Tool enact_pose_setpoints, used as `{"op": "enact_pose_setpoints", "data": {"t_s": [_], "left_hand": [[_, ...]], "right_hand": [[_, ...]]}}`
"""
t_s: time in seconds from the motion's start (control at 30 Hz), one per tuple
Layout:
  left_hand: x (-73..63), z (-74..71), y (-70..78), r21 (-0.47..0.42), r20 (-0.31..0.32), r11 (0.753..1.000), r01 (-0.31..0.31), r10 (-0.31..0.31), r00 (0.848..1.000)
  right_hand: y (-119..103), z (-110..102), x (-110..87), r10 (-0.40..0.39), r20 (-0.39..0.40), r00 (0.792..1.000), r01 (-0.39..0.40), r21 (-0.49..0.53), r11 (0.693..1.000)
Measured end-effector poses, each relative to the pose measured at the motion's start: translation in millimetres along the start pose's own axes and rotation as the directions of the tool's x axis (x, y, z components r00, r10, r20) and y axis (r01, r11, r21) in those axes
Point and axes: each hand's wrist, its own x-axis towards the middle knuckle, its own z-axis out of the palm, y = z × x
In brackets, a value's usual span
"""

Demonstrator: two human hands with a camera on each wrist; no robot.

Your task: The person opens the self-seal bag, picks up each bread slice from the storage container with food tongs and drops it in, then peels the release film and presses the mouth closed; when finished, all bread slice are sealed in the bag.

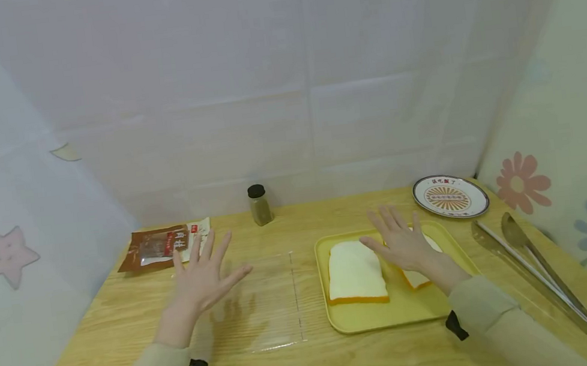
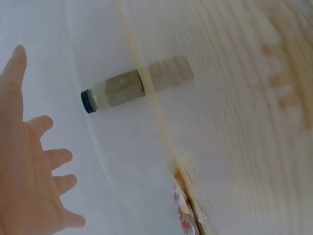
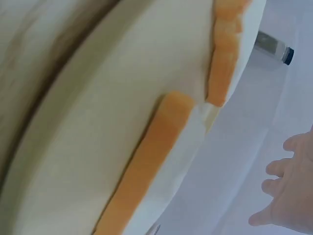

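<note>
My left hand (image 1: pixel 201 281), fingers spread and empty, hovers over the left of a thin clear board (image 1: pixel 270 312) on the wooden table. Behind its fingertips is a brown and cream food packet (image 1: pixel 157 250). The right hand (image 1: pixel 406 245), also spread and holding nothing, is above a yellow tray (image 1: pixel 380 319). Two slices of bread with orange crusts lie on that tray: the left slice (image 1: pixel 355 272) shows whole, while the right slice (image 1: pixel 417 279) is partly hidden under the hand. In the left wrist view, a dark-capped jar (image 2: pixel 117 90) stands beyond the left fingers.
At the back right is a white plate (image 1: pixel 450 196) with a red and orange pattern. Long metal tongs (image 1: pixel 546 281) lie right of the tray, along the table's right side. Cloth-like walls (image 1: pixel 264 120) rise behind the table and at both sides.
</note>
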Motion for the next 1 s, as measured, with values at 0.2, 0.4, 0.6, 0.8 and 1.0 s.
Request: {"op": "enact_pose_setpoints", "data": {"t_s": [0.2, 0.4, 0.6, 0.8, 1.0], "left_hand": [[-5.2, -4.8, -6.3, -0.096, -0.001, 0.993, -0.067, 0.067, 0.998], [-12.7, -8.5, -14.1, -0.165, -0.01, 0.98, -0.114, 0.114, 0.993], [-25.1, -10.0, -12.2, -0.154, -0.017, 0.98, -0.127, 0.126, 0.992], [-31.9, -11.8, -13.2, -0.164, -0.036, 0.978, -0.13, 0.126, 0.991], [-37.2, -14.4, -16.2, -0.221, -0.025, 0.965, -0.144, 0.142, 0.99]], "right_hand": [[-20.2, -1.5, 0.8, -0.074, -0.031, 0.997, 0.077, 0.097, 0.992], [-42.9, 1.2, 3.9, -0.152, 0.004, 0.988, 0.151, 0.093, 0.984], [-65.7, 9.4, 1.5, -0.211, 0.077, 0.974, 0.203, 0.1, 0.974], [-86.2, 16.0, 6.0, -0.28, 0.13, 0.951, 0.274, 0.066, 0.96], [-104.5, 24.2, 10.2, -0.321, 0.185, 0.929, 0.314, 0.071, 0.947]]}}
